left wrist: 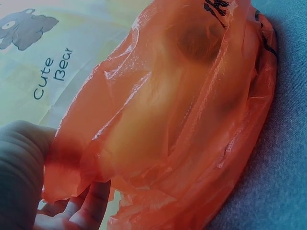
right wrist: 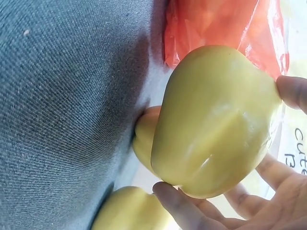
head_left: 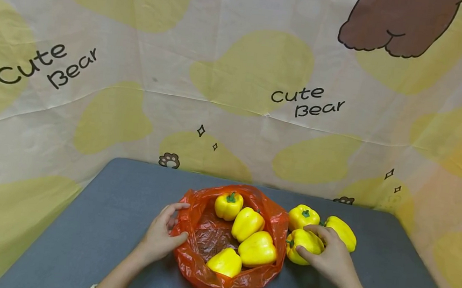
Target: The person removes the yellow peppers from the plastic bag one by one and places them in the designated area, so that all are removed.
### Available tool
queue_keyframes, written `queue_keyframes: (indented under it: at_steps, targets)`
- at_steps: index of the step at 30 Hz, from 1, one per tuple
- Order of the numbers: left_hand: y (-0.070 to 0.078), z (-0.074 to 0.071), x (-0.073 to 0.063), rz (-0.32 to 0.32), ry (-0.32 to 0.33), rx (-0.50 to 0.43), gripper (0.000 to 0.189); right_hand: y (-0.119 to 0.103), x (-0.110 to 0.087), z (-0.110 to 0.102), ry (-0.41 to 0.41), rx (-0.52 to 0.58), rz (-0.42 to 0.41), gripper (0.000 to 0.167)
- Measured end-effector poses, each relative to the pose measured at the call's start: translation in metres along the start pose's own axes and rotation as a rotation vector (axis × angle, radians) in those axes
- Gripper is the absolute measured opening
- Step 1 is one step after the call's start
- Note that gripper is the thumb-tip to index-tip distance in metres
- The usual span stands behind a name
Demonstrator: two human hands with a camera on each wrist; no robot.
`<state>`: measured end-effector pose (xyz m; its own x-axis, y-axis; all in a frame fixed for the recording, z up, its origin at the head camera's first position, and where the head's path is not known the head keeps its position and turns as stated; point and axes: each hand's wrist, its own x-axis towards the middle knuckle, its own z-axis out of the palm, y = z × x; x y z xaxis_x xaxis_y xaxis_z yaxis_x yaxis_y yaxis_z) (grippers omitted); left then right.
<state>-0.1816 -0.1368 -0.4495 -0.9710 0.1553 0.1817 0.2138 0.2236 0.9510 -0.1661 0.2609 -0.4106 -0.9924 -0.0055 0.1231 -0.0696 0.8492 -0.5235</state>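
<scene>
- The right grip [head_left: 331, 257] is holding the near pepper [head_left: 305, 247], thumb and fingers bracing opposite sides, the grip spanning the pepper's width
- The near pepper is sitting just beside the right wall of the bag [head_left: 245, 286]; I cannot tell whether it is touching the bag or the table [head_left: 137, 190]
- Its long axis is running roughly left to right, stem pointing towards the bag, whose mouth is facing up to the left of the right grip
- The left grip [head_left: 162, 233] is pinching the bag's left rim, opposite the near pepper, leaving the right grip nearer to it
- Four peppers [head_left: 258, 249] are lying inside the bag
- Two loose peppers [head_left: 341, 233] are resting on the table beyond the near pepper, one of them lying further right
</scene>
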Motion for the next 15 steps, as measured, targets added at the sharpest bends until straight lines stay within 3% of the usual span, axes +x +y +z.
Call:
queue_keyframes:
  at_steps: [15]
  targets:
    - [-0.0027, 0.0002, 0.0010, -0.003, 0.002, -0.012, 0.062, 0.0030, 0.0008, 0.0018, -0.049, -0.022, 0.011, 0.066]
